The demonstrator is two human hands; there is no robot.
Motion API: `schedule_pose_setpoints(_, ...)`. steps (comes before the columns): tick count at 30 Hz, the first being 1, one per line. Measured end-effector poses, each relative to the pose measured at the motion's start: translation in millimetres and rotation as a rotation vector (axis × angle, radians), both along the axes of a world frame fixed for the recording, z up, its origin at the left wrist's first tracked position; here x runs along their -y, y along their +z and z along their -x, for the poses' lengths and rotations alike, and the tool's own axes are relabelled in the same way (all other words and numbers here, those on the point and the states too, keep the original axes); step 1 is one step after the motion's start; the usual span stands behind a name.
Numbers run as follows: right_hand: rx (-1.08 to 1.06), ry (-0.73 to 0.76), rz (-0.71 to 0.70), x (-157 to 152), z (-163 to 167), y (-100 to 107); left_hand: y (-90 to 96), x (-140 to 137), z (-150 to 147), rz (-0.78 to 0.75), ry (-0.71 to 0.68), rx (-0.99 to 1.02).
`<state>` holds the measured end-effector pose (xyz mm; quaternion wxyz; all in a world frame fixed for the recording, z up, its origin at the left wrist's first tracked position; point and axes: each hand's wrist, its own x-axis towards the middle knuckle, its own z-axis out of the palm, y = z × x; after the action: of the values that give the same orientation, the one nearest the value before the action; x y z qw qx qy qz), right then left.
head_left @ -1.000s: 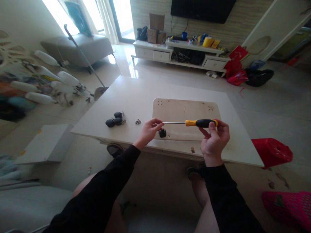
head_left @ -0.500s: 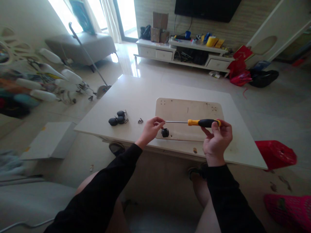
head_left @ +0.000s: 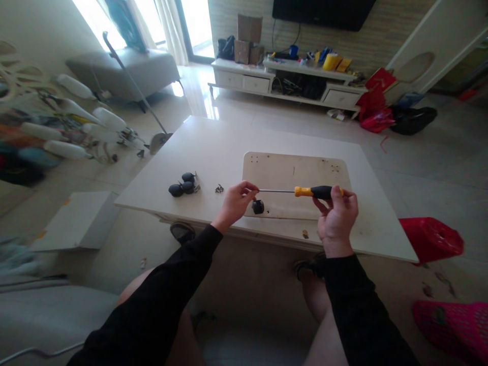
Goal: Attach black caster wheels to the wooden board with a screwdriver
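Note:
My right hand (head_left: 339, 216) is closed around the yellow and black handle of a screwdriver (head_left: 303, 191), held level above a pale board. The fingers of my left hand (head_left: 238, 199) pinch together at the shaft's tip; whether a small screw sits there too is hidden. Under the left fingertips, a black caster wheel (head_left: 258, 206) stands on the near left corner of the board (head_left: 282, 173). The board has small holes near its corners. Left of my left hand lies a little pile of screws (head_left: 219, 188).
Several black casters (head_left: 187, 186) are grouped on the left of the white table (head_left: 213, 142). A small brown piece (head_left: 305, 234) lies near the front edge. A red bin (head_left: 432, 239) stands off the right end, a white box (head_left: 78, 219) on the floor at left.
My right hand and the screwdriver handle have shifted slightly left, with the fingers turned a little on the handle. My left hand stays at the tip. The view has tilted slightly.

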<state>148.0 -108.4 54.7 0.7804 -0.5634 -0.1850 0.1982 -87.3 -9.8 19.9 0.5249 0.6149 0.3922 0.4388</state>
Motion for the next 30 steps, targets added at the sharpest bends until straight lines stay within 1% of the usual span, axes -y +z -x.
schedule_pose_setpoints(5, -0.041, 0.051, -0.031, -2.1, 5.0, -1.1, -2.8, -1.0, -1.2, 0.042, 0.022, 0.086)
schedule_pose_setpoints(10, -0.057, 0.049, -0.048, -3.6, 8.6, -2.3, -7.3, -1.3, -2.6, 0.102, 0.036, 0.145)
schedule_pose_setpoints(15, -0.046, 0.039, -0.038, -3.9, 8.2, -2.6, -5.7, -1.1, -2.5, 0.098, 0.019, 0.136)
schedule_pose_setpoints(19, -0.031, -0.009, -0.056, -4.2, 7.1, 0.1, -4.6, -3.5, 0.5, 0.113, -0.019, 0.11)
schedule_pose_setpoints(21, -0.001, -0.047, -0.054, -4.2, 6.3, 1.5, -7.1, -4.1, 2.4, 0.106, -0.008, 0.017)
schedule_pose_setpoints(23, 0.038, -0.082, -0.053, -3.9, 6.0, 2.5, -11.8, -2.4, 3.2, 0.062, 0.001, -0.132)
schedule_pose_setpoints(26, 0.095, -0.101, -0.061, -3.1, 7.2, 3.5, -20.1, 5.7, 0.2, -0.068, -0.024, -0.357)
schedule_pose_setpoints(30, 0.131, -0.095, -0.076, -2.7, 10.7, 4.7, -27.5, 18.6, -8.2, -0.241, -0.014, -0.566)
